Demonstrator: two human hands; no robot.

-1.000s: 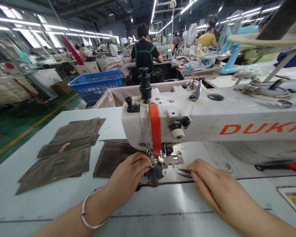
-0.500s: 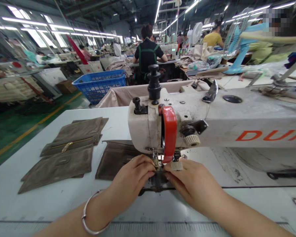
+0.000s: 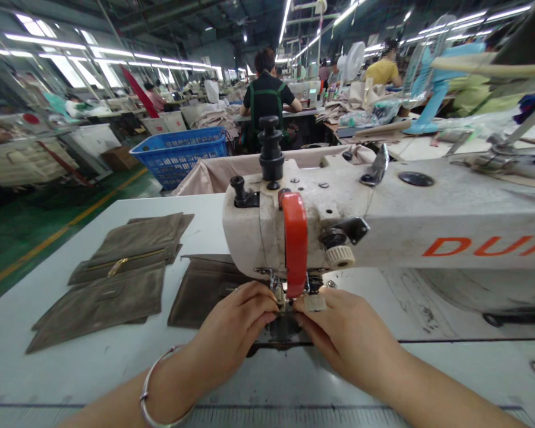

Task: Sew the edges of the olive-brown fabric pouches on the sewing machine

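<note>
Both hands work close together at the needle of a white sewing machine (image 3: pixel 383 220). My left hand (image 3: pixel 236 324), with a silver bangle on the wrist, is closed in a pinch just left of the presser foot (image 3: pixel 280 294). A dark brown leather piece (image 3: pixel 205 291) with small lettering lies flat and runs behind this hand towards the needle. My right hand (image 3: pixel 345 327) is closed on the other side of the foot, its fingertips under the red guard (image 3: pixel 295 244). What the right fingertips hold is hidden.
On the table's left lie several grey-brown leather pieces (image 3: pixel 129 261), one with a gold zip. Beyond the table stand a blue basket (image 3: pixel 178 157) and a beige cloth-lined bin (image 3: pixel 214 172). A person (image 3: pixel 267 98) sits ahead. A printed ruler (image 3: pixel 249 414) runs along the front edge.
The machine head and the leather pieces sit slightly further left in view, as the viewpoint has shifted a little. Both hands keep their pinch beside the needle.
</note>
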